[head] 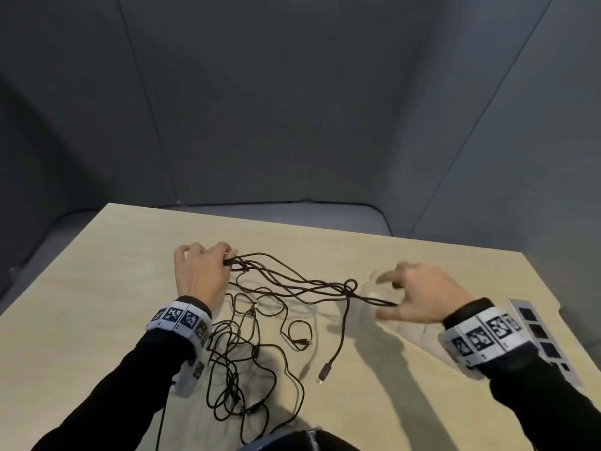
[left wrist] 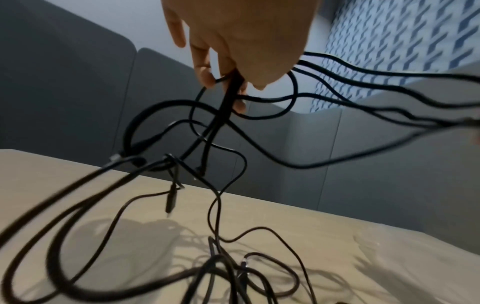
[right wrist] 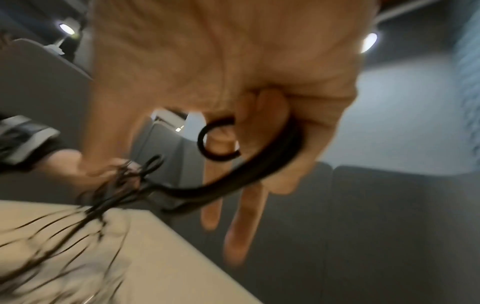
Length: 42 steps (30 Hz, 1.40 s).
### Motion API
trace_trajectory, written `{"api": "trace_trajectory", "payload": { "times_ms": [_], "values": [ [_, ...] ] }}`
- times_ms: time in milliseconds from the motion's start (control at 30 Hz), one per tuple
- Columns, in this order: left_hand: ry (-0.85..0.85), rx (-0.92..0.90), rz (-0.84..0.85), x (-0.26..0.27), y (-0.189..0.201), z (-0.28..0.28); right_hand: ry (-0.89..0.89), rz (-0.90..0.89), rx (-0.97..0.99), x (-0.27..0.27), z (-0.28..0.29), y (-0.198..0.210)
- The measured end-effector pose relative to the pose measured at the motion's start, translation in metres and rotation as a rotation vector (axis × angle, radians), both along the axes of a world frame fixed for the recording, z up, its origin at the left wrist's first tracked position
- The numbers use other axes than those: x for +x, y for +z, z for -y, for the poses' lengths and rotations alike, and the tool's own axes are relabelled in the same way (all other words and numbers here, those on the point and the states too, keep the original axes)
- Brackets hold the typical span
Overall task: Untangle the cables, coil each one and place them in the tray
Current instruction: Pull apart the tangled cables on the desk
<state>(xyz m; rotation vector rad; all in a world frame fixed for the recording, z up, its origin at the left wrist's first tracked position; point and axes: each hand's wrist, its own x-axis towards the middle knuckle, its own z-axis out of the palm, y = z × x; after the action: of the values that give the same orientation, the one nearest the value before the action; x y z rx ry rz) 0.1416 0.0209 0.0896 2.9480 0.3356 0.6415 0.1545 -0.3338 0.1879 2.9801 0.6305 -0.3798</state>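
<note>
Cables (head: 286, 281): thin, black, light and limp, snagging readily at the small loop knot (head: 349, 284). Stretched above the bench (head: 97, 288) between left hand (head: 200, 275), pinching a bundle with a plug, and right hand (head: 419, 296), gripping strands, two fingers extended. Slack heaped nearside of the knot. Best held by the stiff plugs, not mid-strand. No tray visible.

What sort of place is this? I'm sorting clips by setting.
Probably an office booth or data-recording station: grey padded partition panels wall in a pale wood-grain table, and a strip of black square markers lies at its right edge.
</note>
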Motion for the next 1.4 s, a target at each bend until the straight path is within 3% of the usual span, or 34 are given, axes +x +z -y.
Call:
{"api": "trace_trajectory", "payload": {
  "times_ms": [33, 100, 267, 333, 400, 467, 567, 667, 767, 867, 967, 1100, 1233, 1400],
  "values": [
    [0.007, -0.004, -0.007, 0.000, 0.001, -0.001, 0.029, -0.007, -0.076, -0.002, -0.003, -0.008],
    [-0.025, -0.030, -0.127, -0.001, 0.000, -0.004, 0.037, -0.021, -0.044, -0.001, -0.002, -0.015],
    [-0.281, 0.016, -0.684, -0.008, -0.002, 0.014, 0.072, 0.035, 0.156, 0.000, -0.014, 0.001],
    [-0.330, 0.009, -0.620, -0.012, 0.011, 0.038, 0.117, 0.086, 0.146, 0.001, -0.030, 0.002],
    [-0.397, -0.040, -0.394, -0.014, 0.027, 0.062, 0.169, 0.110, 0.134, 0.001, -0.046, -0.002],
    [-0.545, -0.251, -0.229, -0.015, 0.037, 0.082, 0.228, 0.114, 0.131, 0.000, -0.060, -0.007],
    [-0.761, -0.668, -0.201, -0.014, 0.029, 0.100, 0.294, 0.136, 0.122, 0.002, -0.071, -0.008],
    [-0.689, -0.842, -0.177, -0.010, 0.013, 0.097, 0.305, 0.158, 0.220, 0.003, -0.069, 0.001],
    [-0.668, -0.603, -0.324, -0.007, -0.004, 0.080, 0.192, 0.293, 0.451, 0.007, -0.052, 0.023],
    [-0.603, -0.453, -0.445, -0.006, -0.029, 0.053, -0.027, 0.418, 0.516, 0.016, -0.024, 0.046],
    [-0.585, -0.352, -0.328, -0.003, -0.048, 0.028, -0.195, 0.458, 0.585, 0.019, 0.002, 0.056],
    [-0.553, -0.256, -0.188, -0.001, -0.042, 0.019, -0.360, 0.594, 0.772, 0.016, 0.020, 0.058],
    [-0.392, -0.141, -0.268, 0.008, -0.038, 0.025, -0.436, 0.704, 0.963, 0.017, 0.027, 0.050],
    [-0.219, -0.052, -0.326, 0.007, -0.036, 0.019, -0.518, 0.823, 1.384, 0.019, 0.040, 0.063]
  ]
}}
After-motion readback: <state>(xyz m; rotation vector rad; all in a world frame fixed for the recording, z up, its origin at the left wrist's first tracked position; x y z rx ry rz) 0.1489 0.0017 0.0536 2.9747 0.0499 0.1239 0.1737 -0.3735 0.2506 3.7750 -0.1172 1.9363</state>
